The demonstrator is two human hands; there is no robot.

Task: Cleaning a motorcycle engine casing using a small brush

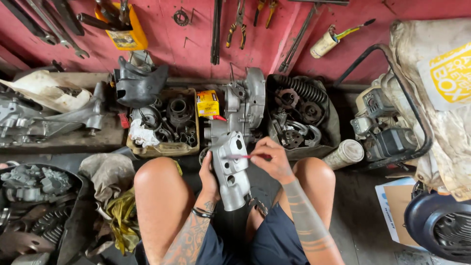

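I see the grey engine casing (234,162) upright between my knees, before the red wall (196,44). My left hand (210,177) has its fingers wrapped round the casing's left edge. My right hand (273,159) pinches a thin red tool (241,156), tip against the casing.

The left hand (210,177) grips the left edge of a grey cast-metal engine casing (231,164) standing upright between the person's knees, while the right hand (271,158) pinches a thin red stick (244,156) whose tip lies against the casing face. Behind the casing, along the foot of the red wall (196,44), sit a shallow tray of engine parts (164,147), a small yellow box (208,103) and a dark bag of springs and gears (300,115). Pliers (237,24) and wrenches (54,24) hang on the wall.
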